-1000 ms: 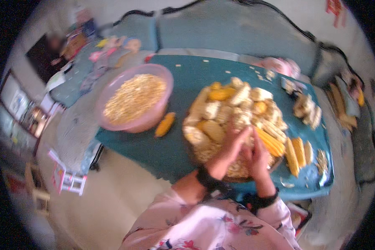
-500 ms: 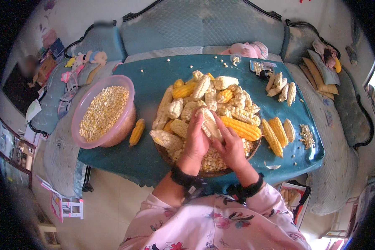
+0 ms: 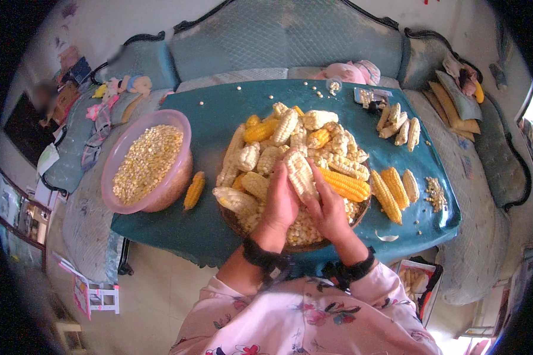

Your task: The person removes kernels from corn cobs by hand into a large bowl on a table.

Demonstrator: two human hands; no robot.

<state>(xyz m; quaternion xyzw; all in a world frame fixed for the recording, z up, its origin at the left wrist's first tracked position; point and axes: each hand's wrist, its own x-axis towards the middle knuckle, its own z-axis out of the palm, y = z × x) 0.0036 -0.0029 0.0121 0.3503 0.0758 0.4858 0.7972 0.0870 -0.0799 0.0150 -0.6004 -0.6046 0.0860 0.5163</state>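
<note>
Between my two hands I hold a pale corn cob [image 3: 300, 176], tilted, over a round basket [image 3: 324, 243] heaped with white and yellow cobs and loose kernels. My left hand [image 3: 282, 200] is wrapped along the cob's left side. From the right, my right hand [image 3: 327, 205] closes on its lower end, with fingers against the rows. Close by my right hand lies a bright yellow cob [image 3: 345, 184] on the heap. The undersides of both hands and part of the cob's lower end are hidden.
At left a pink plastic basin [image 3: 185, 127] full of loose kernels stands on the green-covered table [image 3: 219, 106], beside a single yellow cob [image 3: 194, 190]. On the right lie three cobs [image 3: 395, 186], a small kernel pile [image 3: 436, 195] and several bare-looking cobs [image 3: 399, 125]. A sofa [image 3: 290, 41] surrounds the table.
The cob in my hands has turned slightly, and its kernel rows now face up more plainly. Both hands have shifted very little. The things on the table stay where they were.
</note>
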